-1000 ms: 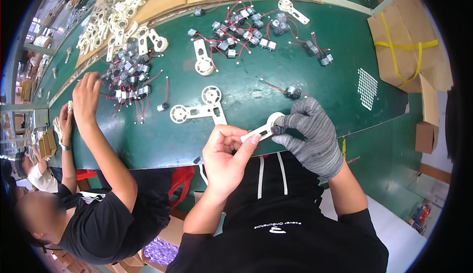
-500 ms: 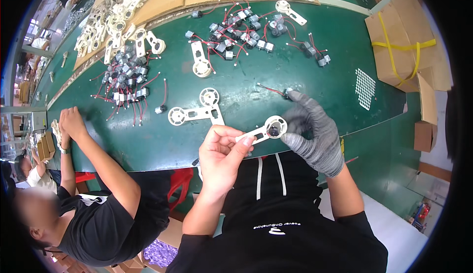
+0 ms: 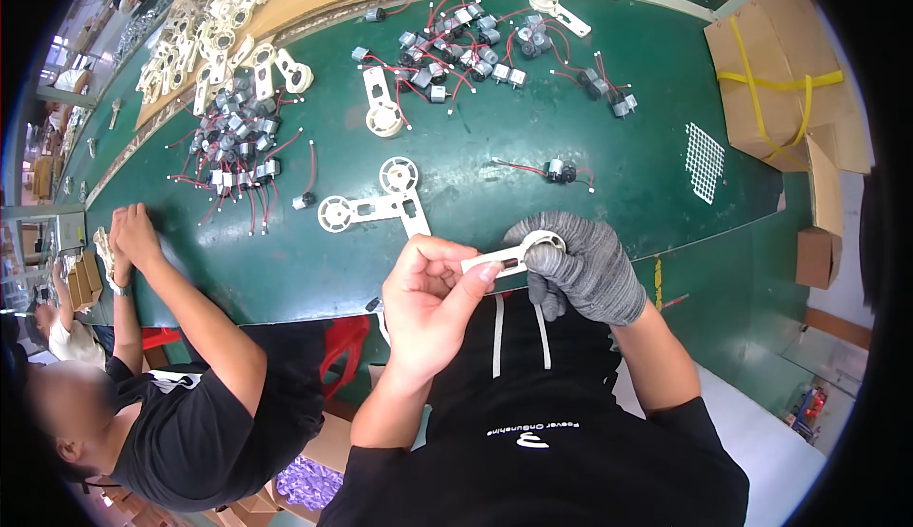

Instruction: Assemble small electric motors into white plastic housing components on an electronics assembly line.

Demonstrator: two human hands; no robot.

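My bare left hand pinches the flat arm of a white plastic bracket between thumb and fingers, just above the table's near edge. Around the bracket's round end closes my right hand, in a grey knit glove, its thumb pressed on the ring. The thumb hides what sits inside that ring. Beyond the right hand lies a small motor with red wires. Two more white brackets, one sideways and one pointing toward me, rest left of my hands.
Wired motors form a left pile and a far-middle pile. Many white brackets cover cardboard at the back. A white mesh piece and a strapped carton are at right. A co-worker's arms reach the table at left.
My right hand has come down from beside the motor, fingers apart, and closed on the bracket's ring end. The dark part seen inside the ring is now covered. The left hand keeps its pinch.
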